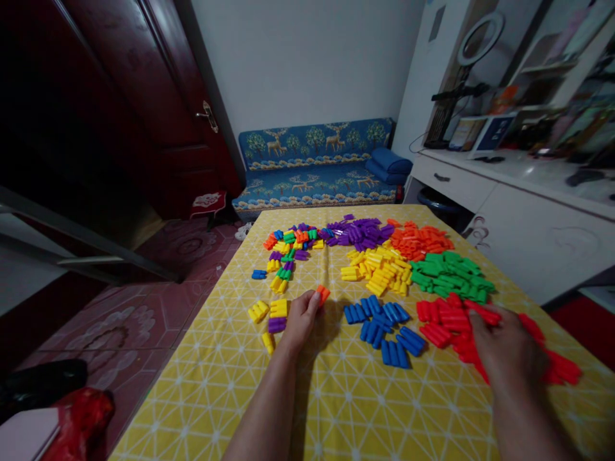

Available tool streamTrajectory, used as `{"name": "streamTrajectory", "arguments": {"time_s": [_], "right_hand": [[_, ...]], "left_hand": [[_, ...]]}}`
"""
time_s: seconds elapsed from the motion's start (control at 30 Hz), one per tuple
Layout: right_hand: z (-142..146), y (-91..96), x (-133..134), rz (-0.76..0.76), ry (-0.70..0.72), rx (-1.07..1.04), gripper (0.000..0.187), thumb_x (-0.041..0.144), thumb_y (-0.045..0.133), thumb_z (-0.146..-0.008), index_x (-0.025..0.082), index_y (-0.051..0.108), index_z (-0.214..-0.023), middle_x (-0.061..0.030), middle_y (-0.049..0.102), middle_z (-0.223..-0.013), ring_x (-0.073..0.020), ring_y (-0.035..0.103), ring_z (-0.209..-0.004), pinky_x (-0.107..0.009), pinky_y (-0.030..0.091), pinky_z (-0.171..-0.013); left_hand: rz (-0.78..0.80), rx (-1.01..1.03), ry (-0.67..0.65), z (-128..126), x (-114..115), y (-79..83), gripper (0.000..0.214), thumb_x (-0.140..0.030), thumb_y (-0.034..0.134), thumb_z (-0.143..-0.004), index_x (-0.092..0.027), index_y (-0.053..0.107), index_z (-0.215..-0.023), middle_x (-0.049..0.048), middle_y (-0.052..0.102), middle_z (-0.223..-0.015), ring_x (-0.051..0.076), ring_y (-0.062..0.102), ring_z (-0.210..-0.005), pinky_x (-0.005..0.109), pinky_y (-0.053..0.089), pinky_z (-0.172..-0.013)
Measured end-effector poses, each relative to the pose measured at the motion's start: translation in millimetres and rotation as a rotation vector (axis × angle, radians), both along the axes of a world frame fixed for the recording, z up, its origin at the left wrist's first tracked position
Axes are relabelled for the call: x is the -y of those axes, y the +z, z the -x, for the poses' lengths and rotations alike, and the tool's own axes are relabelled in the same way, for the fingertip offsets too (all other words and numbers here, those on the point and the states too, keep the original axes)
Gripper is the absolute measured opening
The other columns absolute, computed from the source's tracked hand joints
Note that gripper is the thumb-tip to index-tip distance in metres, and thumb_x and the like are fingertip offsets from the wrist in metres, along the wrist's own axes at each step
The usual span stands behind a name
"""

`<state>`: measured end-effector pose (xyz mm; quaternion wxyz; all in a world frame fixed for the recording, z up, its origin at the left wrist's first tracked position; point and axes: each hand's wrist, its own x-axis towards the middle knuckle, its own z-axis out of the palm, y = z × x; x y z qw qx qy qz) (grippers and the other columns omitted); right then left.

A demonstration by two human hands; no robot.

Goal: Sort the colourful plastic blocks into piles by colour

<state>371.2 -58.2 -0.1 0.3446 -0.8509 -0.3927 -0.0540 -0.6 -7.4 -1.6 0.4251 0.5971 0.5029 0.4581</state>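
My left hand [298, 318] pinches a small orange block [323, 293] above the yellow patterned tablecloth [336, 397]. My right hand [507, 349] rests palm down on the pile of red blocks [444, 323], fingers curled among them; what they hold, if anything, is hidden. Sorted piles lie ahead: blue blocks [384, 326], yellow blocks [379, 269], green blocks [449, 274], orange blocks [418, 238] and purple blocks [360, 230]. A mixed-colour heap [291, 246] sits to the left, with a few yellow and purple pieces [271, 312] beside my left hand.
A blue patterned sofa [312, 166] stands beyond the table. A dark red door [158, 109] is at the left. A white counter [519, 192] with a ring light [478, 38] and clutter runs along the right. A red bag [79, 416] lies on the floor at the lower left.
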Motion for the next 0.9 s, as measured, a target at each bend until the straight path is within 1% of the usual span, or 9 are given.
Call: {"name": "streamTrajectory", "arguments": {"time_s": [0.07,0.17,0.3,0.43,0.53,0.63,0.73,0.8,0.9], "right_hand": [[-1.2,-0.8,0.7,0.005,-0.007,0.053,0.039,0.053,0.054,-0.078,0.025,0.073,-0.097,-0.0187,0.066,-0.085,-0.0396,0.061,-0.083,-0.053,0.042,-0.065],[11.4,2.4,0.6,-0.18,0.056,0.149,0.036,0.052,0.052,-0.083,0.024,0.073,-0.094,-0.0192,0.066,-0.098,-0.0405,0.059,-0.101,-0.059,0.043,-0.079],[69.1,10.7,-4.6,-0.465,0.441,0.082,0.027,0.04,0.051,-0.089,0.02,0.069,-0.095,-0.013,0.065,-0.102,-0.0293,0.061,-0.1,-0.049,0.049,-0.09],[148.9,15.8,-7.2,-0.359,0.894,-0.203,0.027,0.031,0.054,-0.091,0.021,0.062,-0.115,-0.0103,0.063,-0.111,-0.0183,0.064,-0.082,-0.034,0.056,-0.073],[190.1,16.9,-6.1,-0.209,1.074,-0.283,0.042,0.026,0.054,-0.091,0.024,0.053,-0.133,-0.0104,0.059,-0.123,-0.0166,0.064,-0.082,-0.032,0.057,-0.075],[206.2,15.8,-9.2,-0.164,1.113,-0.268,0.035,0.022,0.051,-0.09,0.024,0.061,-0.123,-0.0087,0.063,-0.116,-0.0188,0.065,-0.092,-0.034,0.055,-0.083],[200.3,15.2,-25.2,-0.145,1.108,-0.256,0.023,0.023,0.051,-0.088,0.022,0.07,-0.102,-0.0069,0.069,-0.099,-0.0206,0.066,-0.091,-0.036,0.055,-0.082],[183.2,17.7,-46.8,-0.132,1.049,-0.295,0.022,0.028,0.054,-0.085,0.021,0.07,-0.099,-0.0061,0.072,-0.093,-0.0194,0.066,-0.08,-0.034,0.055,-0.075],[137.5,28.0,-93.8,-0.177,0.841,-0.317,0.027,0.035,0.057,-0.079,0.018,0.07,-0.097,-0.0065,0.073,-0.087,-0.0186,0.066,-0.069,-0.032,0.054,-0.067]], "left_hand": [[0.004,0.005,0.0,-0.2,0.0,-0.2,0.049,-0.059,0.044,-0.091,-0.017,0.052,-0.068,-0.0019,0.052,-0.063,0.013,0.047,-0.062,0.024,0.035,-0.061],[-0.003,-0.011,-0.005,-1.3,0.4,1.7,0.05,-0.06,0.045,-0.089,-0.016,0.054,-0.068,-0.0011,0.052,-0.064,0.013,0.047,-0.064,0.024,0.036,-0.061],[0.017,-0.015,-0.074,-4.5,3.2,6.6,0.047,-0.058,0.051,-0.088,-0.014,0.061,-0.073,0.0002,0.057,-0.068,0.014,0.049,-0.066,0.023,0.037,-0.061],[0.027,-0.024,-0.143,-7.8,7.0,9.6,0.04,-0.05,0.057,-0.086,-0.012,0.071,-0.086,0.003,0.066,-0.075,0.016,0.055,-0.07,0.023,0.039,-0.063],[-0.027,-0.089,-0.198,-8.8,8.5,10.5,0.033,-0.043,0.059,-0.086,-0.014,0.075,-0.088,0.0048,0.071,-0.081,0.019,0.061,-0.075,0.025,0.044,-0.068],[-0.079,-0.143,-0.26,-9.2,9.4,10.9,0.027,-0.038,0.061,-0.085,-0.017,0.077,-0.091,0.005,0.074,-0.086,0.021,0.065,-0.081,0.027,0.047,-0.074],[-0.07,-0.147,-0.236,-10.3,10.1,9.1,0.026,-0.035,0.063,-0.083,-0.018,0.077,-0.096,0.0053,0.076,-0.09,0.022,0.067,-0.084,0.03,0.05,-0.078],[-0.041,-0.12,-0.178,-11.4,9.9,5.7,0.025,-0.031,0.063,-0.082,-0.018,0.077,-0.099,0.0065,0.076,-0.095,0.023,0.069,-0.087,0.031,0.051,-0.081],[-0.007,-0.075,-0.124,-13.1,8.5,-0.7,0.024,-0.026,0.062,-0.08,-0.016,0.076,-0.097,0.0086,0.076,-0.097,0.023,0.07,-0.089,0.033,0.053,-0.082]]}}
